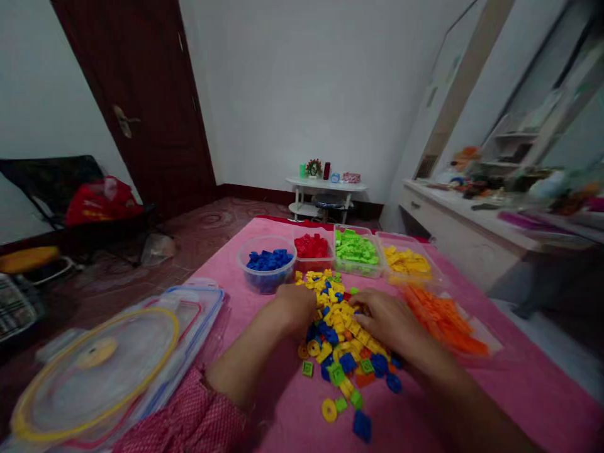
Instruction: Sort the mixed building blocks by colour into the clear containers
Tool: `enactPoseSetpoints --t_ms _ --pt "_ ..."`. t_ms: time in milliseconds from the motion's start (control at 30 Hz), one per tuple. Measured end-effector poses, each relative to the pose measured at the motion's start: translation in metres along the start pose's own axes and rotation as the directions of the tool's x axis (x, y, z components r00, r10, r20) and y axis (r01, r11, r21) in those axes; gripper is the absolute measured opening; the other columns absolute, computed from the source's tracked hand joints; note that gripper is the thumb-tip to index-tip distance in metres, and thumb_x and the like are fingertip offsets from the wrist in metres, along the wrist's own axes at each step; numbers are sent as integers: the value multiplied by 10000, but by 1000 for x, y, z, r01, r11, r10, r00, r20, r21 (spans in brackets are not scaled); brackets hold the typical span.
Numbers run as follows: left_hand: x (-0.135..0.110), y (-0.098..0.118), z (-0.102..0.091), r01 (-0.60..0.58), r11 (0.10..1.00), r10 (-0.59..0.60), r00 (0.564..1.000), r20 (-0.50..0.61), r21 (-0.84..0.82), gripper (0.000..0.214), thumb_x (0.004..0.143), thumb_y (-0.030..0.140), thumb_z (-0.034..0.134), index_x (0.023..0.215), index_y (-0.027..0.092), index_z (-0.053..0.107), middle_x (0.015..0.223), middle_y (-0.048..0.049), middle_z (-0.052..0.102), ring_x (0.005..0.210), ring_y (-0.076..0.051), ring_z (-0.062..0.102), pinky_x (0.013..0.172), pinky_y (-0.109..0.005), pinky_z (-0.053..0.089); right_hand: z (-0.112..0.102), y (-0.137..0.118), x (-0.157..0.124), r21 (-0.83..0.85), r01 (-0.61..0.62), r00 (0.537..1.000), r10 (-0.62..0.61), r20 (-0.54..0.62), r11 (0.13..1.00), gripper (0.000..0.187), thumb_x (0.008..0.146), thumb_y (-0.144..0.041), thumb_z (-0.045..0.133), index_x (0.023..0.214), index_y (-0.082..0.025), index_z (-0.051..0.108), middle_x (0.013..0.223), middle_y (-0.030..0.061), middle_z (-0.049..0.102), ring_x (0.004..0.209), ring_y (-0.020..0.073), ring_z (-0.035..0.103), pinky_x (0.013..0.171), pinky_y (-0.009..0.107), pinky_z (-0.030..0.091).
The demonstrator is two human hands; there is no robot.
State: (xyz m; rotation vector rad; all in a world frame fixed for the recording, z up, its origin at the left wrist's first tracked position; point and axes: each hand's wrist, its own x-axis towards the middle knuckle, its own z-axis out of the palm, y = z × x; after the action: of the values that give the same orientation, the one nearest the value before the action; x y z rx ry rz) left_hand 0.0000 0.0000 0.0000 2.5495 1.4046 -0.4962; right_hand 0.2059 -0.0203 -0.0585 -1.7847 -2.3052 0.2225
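Observation:
A loose pile of plastic building bricks, mostly yellow with blue, green, orange and red ones, spreads over the pink cloth. At its left side my left hand reaches in, fingers curled down and hidden behind the back of the hand. My right hand lies at the pile's right side with bent fingers touching the bricks; whether it grips one is not visible. Behind the pile stand a round tub of blue bricks and a box of red bricks.
A box of green bricks, a box of yellow bricks and a tray of orange bricks line the right side. Stacked clear lids lie at the left. A cluttered white counter stands beyond the table's right edge.

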Motion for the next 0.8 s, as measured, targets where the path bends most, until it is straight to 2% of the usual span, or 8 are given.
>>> enactPoseSetpoints --t_ms 167,267,400,467,600,700,800 --pt "10 -26 12 -125 973 90 980 -180 -194 153 613 223 665 731 203 760 709 -36 729 656 -175 643 534 -220 403 -13 -4 0 82 -31 999 33 -25 996 309 763 -234 595 1054 -199 692 1040 64 696 939 225 618 773 296 433" --pt "19 -35 18 -181 927 84 954 -289 -328 138 635 222 631 696 161 739 661 -33 704 586 -140 595 495 -211 362 -20 -24 -7 142 39 998 -31 -58 989 246 779 -196 571 985 -220 704 1010 41 695 916 203 619 786 286 434" --pt "29 -36 22 -223 848 26 923 -383 -481 172 628 196 589 727 131 714 635 -20 672 555 -117 558 488 -201 350 -8 -55 -14 193 209 974 -222 46 959 295 749 -76 532 906 -242 718 985 19 696 921 174 617 822 262 426" --pt "31 -35 22 -242 808 -12 905 -426 -536 215 621 183 581 783 126 710 643 -12 662 560 -114 552 488 -195 351 5 -64 -15 157 226 969 -238 62 962 309 741 -58 531 912 -233 720 983 30 697 959 184 608 868 277 409" --pt "31 -34 22 -252 787 -28 897 -441 -563 259 637 195 564 830 122 721 633 -9 650 550 -115 539 496 -207 352 16 -66 -16 59 187 981 -190 39 980 276 763 -83 529 897 -233 718 955 40 694 983 212 594 874 317 395" --pt "29 -35 21 -247 784 -3 916 -401 -570 220 646 195 547 754 117 723 625 -17 649 565 -120 546 510 -213 356 6 -62 -16 73 147 989 -149 18 986 291 758 -106 533 939 -244 715 986 38 685 954 212 606 840 318 409" --pt "27 -33 21 -259 767 26 927 -375 -587 180 637 173 544 694 112 703 605 -14 631 561 -119 536 512 -213 361 -9 -49 -11 148 81 994 -70 -82 986 318 769 -135 503 997 -229 705 1000 53 668 894 203 611 781 311 427"
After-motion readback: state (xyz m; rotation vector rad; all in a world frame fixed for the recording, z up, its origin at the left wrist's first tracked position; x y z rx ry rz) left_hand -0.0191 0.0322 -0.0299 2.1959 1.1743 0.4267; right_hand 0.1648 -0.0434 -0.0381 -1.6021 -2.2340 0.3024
